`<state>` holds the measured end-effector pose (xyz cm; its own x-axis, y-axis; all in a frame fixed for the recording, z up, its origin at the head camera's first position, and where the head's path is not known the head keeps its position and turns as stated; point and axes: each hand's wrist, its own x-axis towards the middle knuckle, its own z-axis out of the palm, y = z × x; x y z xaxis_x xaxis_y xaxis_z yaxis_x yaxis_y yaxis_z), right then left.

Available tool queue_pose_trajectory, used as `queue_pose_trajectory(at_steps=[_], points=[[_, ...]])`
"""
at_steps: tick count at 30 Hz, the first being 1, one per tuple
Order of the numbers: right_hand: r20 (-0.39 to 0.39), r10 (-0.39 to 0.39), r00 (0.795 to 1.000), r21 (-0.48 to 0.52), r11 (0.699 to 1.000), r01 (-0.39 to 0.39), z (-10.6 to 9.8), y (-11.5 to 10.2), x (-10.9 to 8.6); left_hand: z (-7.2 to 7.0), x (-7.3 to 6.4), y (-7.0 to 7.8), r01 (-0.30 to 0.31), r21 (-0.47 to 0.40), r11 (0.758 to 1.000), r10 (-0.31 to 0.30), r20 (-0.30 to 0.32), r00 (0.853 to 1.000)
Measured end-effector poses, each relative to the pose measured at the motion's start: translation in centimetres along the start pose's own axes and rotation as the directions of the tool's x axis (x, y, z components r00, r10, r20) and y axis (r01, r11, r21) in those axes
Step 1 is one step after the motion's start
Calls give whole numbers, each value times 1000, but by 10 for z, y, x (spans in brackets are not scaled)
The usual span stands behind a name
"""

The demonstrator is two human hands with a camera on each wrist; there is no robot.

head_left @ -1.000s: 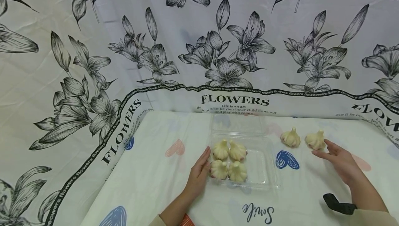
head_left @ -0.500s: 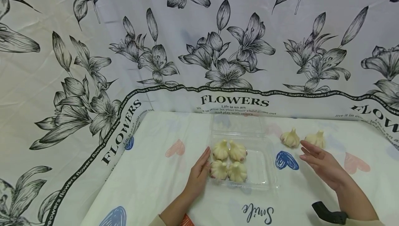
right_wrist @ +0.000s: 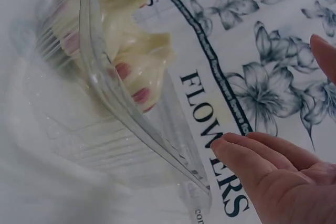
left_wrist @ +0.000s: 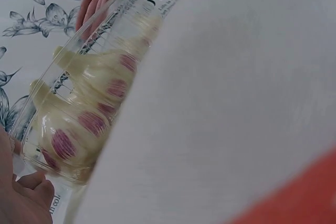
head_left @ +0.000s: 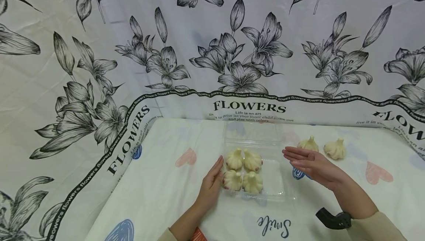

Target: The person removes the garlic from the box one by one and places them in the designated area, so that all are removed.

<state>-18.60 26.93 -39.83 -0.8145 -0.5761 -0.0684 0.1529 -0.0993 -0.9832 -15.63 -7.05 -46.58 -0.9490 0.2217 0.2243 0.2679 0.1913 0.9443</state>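
A clear plastic clamshell box (head_left: pixel 275 176) lies with its lid (head_left: pixel 254 132) folded back. Several garlic bulbs (head_left: pixel 253 182) fill its left part in two rows. My left hand (head_left: pixel 210 183) rests along the box's left wall, fingers extended. My right hand (head_left: pixel 313 165) is just off the box's right wall, flat with straight fingers, holding nothing. Behind it, partly covered, sits a loose garlic bulb (head_left: pixel 308 144); another garlic bulb (head_left: pixel 335 149) lies to its right. The right wrist view shows my right hand's fingers (right_wrist: pixel 247 156) apart from the box rim (right_wrist: pixel 131 121).
A white cloth with printed hearts covers the table (head_left: pixel 156 196). Behind it hangs a flower-print curtain (head_left: pixel 252 49). Something orange-red (head_left: pixel 198 235) shows at the bottom edge near my left forearm. A black strap mount (head_left: pixel 333 219) sits on my right wrist.
My right hand has moved left, away from the right-hand loose garlic bulb, past the other one and towards the box. My left hand and the box have stayed in place.
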Motion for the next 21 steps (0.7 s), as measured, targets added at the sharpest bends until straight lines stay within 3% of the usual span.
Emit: queue_pose_trajectory(at_steps=[5, 12, 21], points=[[-27, 99, 995, -164, 981, -102, 12, -5, 17, 1, 1, -15, -20, -5, 1000, 20, -7, 1000], [-62, 191, 980, -346, 917, -200, 29, -15, 42, 0, 2, -18, -36, -14, 999, 36, -14, 999], [-59, 253, 966, -441, 861, -253, 47, -16, 64, 1, 2, -17, -18, -28, 999, 18, 2, 1000]])
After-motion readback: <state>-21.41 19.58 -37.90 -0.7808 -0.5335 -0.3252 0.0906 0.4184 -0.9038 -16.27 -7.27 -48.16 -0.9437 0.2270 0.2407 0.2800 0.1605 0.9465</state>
